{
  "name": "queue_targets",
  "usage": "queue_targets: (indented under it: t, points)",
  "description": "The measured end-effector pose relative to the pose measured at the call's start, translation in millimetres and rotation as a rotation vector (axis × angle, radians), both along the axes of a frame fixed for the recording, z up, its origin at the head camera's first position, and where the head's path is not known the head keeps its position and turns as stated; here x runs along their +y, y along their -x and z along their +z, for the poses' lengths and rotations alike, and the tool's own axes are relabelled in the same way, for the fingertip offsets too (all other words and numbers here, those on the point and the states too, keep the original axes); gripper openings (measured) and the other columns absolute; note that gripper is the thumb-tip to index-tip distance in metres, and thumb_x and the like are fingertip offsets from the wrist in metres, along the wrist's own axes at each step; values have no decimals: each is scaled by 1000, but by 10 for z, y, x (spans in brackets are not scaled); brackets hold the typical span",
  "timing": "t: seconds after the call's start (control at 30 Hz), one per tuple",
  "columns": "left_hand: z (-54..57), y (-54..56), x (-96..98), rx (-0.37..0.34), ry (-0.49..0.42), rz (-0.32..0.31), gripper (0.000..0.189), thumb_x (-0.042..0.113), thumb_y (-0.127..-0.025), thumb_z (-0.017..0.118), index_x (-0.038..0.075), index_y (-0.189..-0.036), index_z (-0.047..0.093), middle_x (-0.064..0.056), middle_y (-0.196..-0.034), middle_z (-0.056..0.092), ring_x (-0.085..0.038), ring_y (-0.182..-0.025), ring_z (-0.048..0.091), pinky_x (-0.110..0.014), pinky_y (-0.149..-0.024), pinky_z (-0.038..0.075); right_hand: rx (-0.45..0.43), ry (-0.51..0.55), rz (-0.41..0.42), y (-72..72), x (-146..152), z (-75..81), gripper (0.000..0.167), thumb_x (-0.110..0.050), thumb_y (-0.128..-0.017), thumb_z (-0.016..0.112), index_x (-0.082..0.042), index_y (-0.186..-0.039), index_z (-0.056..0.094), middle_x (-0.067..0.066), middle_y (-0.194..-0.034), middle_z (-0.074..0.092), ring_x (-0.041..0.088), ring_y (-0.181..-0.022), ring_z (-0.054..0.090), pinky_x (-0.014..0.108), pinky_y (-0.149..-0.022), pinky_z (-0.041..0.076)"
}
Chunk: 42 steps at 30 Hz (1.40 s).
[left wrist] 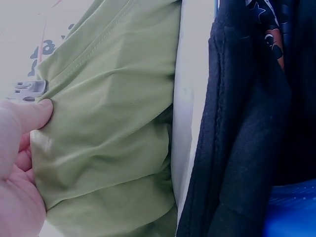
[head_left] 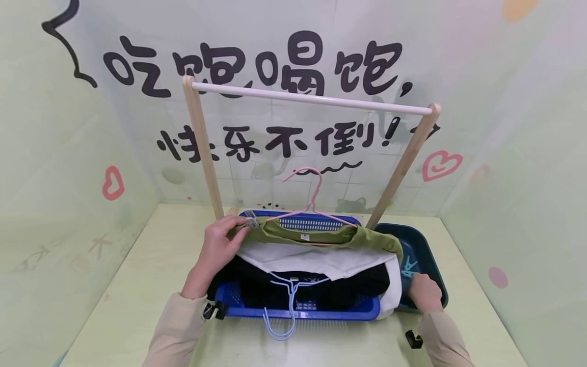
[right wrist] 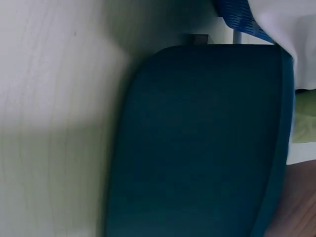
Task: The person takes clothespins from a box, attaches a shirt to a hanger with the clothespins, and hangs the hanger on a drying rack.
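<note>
My left hand [head_left: 223, 237] pinches the shoulder edge of a green shirt [head_left: 376, 240] between thumb and fingers. Just beside the thumb, a greyish see-through clothespin [left wrist: 28, 90] sits on that edge. A pink hanger [head_left: 313, 204] stands hook up in the shirt's neckline. My right hand [head_left: 425, 292] reaches down into the dark teal tray [head_left: 419, 235], near light-blue clips [head_left: 408, 266]; its fingertips are hidden. The right wrist view shows the tray [right wrist: 197, 138] but not the fingers.
A blue basket [head_left: 321, 313] holds black clothing [head_left: 257, 285] and a white garment [head_left: 293, 255] under the green shirt. Light-blue hangers [head_left: 292, 306] hook over its front. Behind rises a rack with a white rod [head_left: 312, 99] and wooden posts [head_left: 399, 168].
</note>
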<state>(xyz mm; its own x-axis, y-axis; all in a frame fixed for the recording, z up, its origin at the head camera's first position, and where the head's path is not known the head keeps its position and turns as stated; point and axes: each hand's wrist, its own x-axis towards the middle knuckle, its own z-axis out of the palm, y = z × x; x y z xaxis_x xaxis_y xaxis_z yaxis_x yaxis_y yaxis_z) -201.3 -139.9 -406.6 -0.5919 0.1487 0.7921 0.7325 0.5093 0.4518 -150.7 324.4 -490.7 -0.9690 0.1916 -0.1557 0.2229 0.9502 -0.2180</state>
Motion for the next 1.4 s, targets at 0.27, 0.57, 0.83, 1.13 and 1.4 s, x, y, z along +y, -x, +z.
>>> queue_targets:
  t: [0.27,0.57,0.83,1.13,1.4]
  points:
    - [15,-14,2,-12,-6,0,19,-16,-65,75,-7,-80,68,-14,-77,67,-18,-66,59,-17,-59,46,62,-15,-29,52,31,-91,19,3,-86,43,12,-75,57,34,-78,59,47,-67,60,54,-51,49]
    - [10,-7,11,-9,-9,-2,19,-17,-65,75,-7,-80,67,-13,-76,66,-17,-66,59,-17,-59,46,43,49,-74,50,75,-90,19,2,-83,44,13,-76,58,36,-79,58,49,-69,59,54,-51,48]
    - [-3,8,6,2,-12,2,19,-17,-65,74,-7,-79,67,-12,-76,67,-18,-65,59,-19,-58,45,23,83,-83,57,133,-71,12,-2,-75,55,9,-70,56,26,-70,59,38,-62,59,50,-49,47]
    - [-4,6,13,5,-8,7,20,-18,-64,75,-7,-79,67,-13,-77,67,-19,-67,60,-19,-59,46,157,183,-57,22,204,77,23,-5,-74,60,0,-56,47,7,-53,45,19,-50,44,35,-45,40]
    - [-4,5,13,1,-17,1,19,-18,-65,74,-7,-80,67,-13,-78,67,-18,-66,59,-17,-58,46,246,303,-44,18,157,426,29,-3,-87,55,21,-104,55,33,-91,60,34,-75,58,48,-70,51]
